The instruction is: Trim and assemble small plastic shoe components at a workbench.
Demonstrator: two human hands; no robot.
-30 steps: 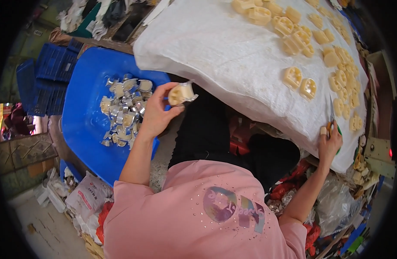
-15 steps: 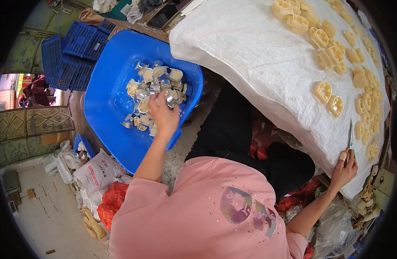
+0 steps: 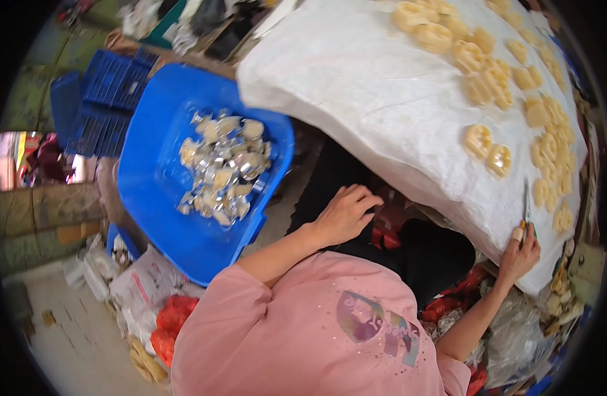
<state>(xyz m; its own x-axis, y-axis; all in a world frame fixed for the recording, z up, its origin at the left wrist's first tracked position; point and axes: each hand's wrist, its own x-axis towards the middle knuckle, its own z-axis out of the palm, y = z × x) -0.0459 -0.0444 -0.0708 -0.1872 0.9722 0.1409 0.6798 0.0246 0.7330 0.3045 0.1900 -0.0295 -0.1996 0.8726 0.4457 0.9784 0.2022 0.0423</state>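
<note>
My left hand [image 3: 346, 214] hangs over my dark trousers, between the tub and the table. Its fingers are bent and somewhat apart, and nothing shows in them. At the table's near right edge my right hand [image 3: 520, 256] is closed round the handle of a knife [image 3: 528, 198], whose thin blade points away from me. A pale wrap covers one of its fingers. In the blue tub [image 3: 145, 152] at left lies a heap of small shiny metal-and-cream pieces [image 3: 224, 168]. Two hollow cream-yellow plastic pieces [image 3: 478, 141] lie apart on the white-covered table [image 3: 356, 72].
More cream-yellow pieces [image 3: 548, 148] spread along the table's far and right side. Blue crates [image 3: 118, 79] stack behind the tub. A white sack [image 3: 145, 277] and a red bag [image 3: 173, 323] lie on the floor at left, with clear plastic bags [image 3: 515, 336] at lower right.
My left hand has left the heap in the tub and moved right, over my lap. My right hand stays at the table edge with the knife. The whole view has shifted slightly.
</note>
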